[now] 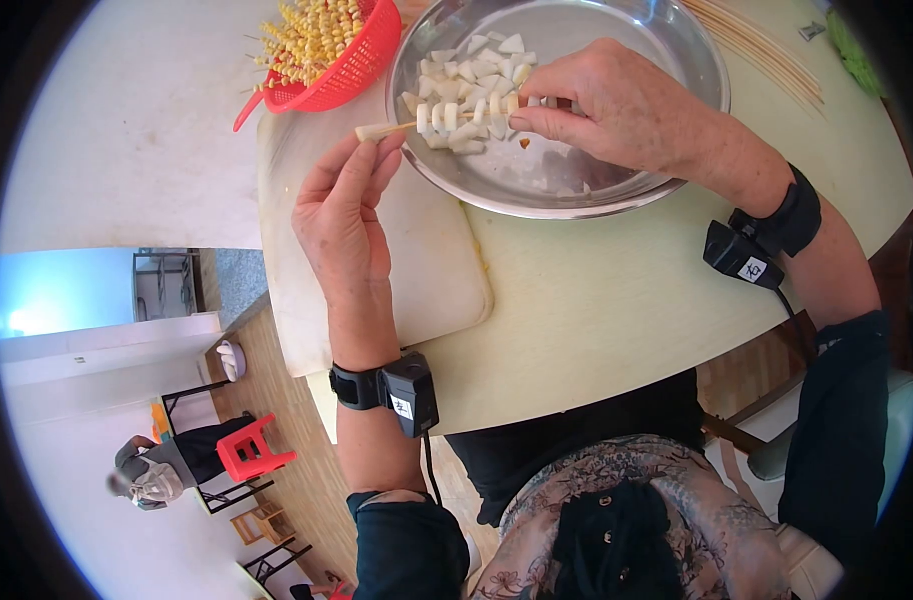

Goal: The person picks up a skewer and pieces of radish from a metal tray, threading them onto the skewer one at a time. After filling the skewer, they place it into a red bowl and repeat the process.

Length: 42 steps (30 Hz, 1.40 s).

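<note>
Skewer [404,126] spans the upper middle of the frame, threaded with white slices [459,116] and held above the steel basin [577,211], probably so that drips fall inside. The right hand [617,110] grips its threaded part, seemingly to steady it, and hides the far end; the left hand [349,200] pinches a white chunk [375,131] at the left tip. Chopped pieces [477,70] lie beneath. At upper left a red basket [352,78] holds yellow skewers [312,40]; bare sticks [762,45] lie upper right. Nothing visible blocks the space between the hands.
</note>
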Motion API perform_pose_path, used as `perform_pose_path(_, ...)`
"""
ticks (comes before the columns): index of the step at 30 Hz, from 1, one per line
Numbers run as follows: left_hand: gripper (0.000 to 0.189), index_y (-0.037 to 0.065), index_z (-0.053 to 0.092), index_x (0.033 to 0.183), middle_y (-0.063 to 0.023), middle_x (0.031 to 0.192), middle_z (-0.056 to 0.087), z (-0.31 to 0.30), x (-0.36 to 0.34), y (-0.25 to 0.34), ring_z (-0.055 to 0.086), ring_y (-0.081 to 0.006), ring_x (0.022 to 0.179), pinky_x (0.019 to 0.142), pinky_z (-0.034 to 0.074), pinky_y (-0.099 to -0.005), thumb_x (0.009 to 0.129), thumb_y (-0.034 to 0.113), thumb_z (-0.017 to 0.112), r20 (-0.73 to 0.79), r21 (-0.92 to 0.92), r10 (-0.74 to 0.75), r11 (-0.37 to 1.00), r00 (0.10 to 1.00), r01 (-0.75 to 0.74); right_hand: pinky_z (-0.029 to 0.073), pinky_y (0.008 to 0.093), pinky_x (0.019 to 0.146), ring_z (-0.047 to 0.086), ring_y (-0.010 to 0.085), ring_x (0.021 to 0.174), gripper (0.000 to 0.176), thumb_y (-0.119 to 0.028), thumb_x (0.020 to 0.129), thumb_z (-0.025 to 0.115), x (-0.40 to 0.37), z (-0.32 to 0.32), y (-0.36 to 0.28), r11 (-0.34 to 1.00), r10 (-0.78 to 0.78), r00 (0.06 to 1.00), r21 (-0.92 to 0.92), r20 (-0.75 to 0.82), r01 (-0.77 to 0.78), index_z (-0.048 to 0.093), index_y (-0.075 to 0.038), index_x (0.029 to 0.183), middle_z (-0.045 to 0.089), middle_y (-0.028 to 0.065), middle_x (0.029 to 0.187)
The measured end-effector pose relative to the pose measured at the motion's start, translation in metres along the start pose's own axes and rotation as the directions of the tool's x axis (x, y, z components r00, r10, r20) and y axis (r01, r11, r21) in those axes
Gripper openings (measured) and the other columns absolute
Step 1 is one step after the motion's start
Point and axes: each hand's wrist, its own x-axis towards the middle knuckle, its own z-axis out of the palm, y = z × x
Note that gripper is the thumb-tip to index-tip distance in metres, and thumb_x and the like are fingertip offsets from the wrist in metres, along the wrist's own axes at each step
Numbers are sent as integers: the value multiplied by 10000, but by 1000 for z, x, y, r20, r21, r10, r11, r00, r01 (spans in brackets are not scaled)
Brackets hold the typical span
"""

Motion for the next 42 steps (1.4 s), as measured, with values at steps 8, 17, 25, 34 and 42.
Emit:
perform_pose_path(8, 136, -92, 597, 963, -192, 936, 643, 2, -2, 1, 665, -323, 888, 788, 582, -314, 831, -61, 602, -18, 20, 38, 999, 999, -37, 489, 372, 601, 602, 269, 553, 319, -271, 874, 570, 0, 1, 0, 1000, 1, 1000, -30, 1, -1, 672, -22, 703, 618, 132, 592)
perform_pose_path(17, 149, -98, 592, 968, -194, 933, 645, 4, -3, 0, 668, -312, 880, 781, 576, -308, 828, -50, 610, -14, 52, 81, 995, 997, -81, 491, 375, 601, 606, 273, 559, 314, -265, 871, 569, 0, 0, 0, 1000, -12, 1000, -17, -16, 12, 673, -22, 703, 620, 132, 595)
perform_pose_path(25, 138, -95, 592, 974, -197, 944, 643, 7, -6, -2, 668, -291, 878, 784, 578, -312, 848, -39, 604, 9, 214, 226, 951, 974, -222, 491, 380, 604, 604, 282, 562, 325, -269, 869, 569, 0, 0, -1, 1000, -3, 1000, -25, -21, 3, 664, -19, 685, 618, 129, 589)
perform_pose_path(34, 168, -113, 592, 975, -171, 902, 643, 14, -11, -2, 674, -252, 831, 758, 574, -296, 840, -21, 631, 30, 386, 349, 860, 937, -333, 495, 388, 606, 604, 288, 564, 312, -264, 868, 572, -1, 1, -1, 997, -29, 999, -68, -46, 25, 666, -23, 694, 612, 135, 584)
perform_pose_path(42, 153, -106, 605, 960, -152, 860, 640, 15, -12, -4, 678, -245, 803, 734, 578, -287, 838, -17, 637, 10, 384, 368, 857, 930, -343, 507, 381, 604, 609, 305, 577, 313, -261, 869, 575, -3, 2, -6, 991, -57, 997, -124, -52, 50, 663, 0, 721, 603, 181, 606)
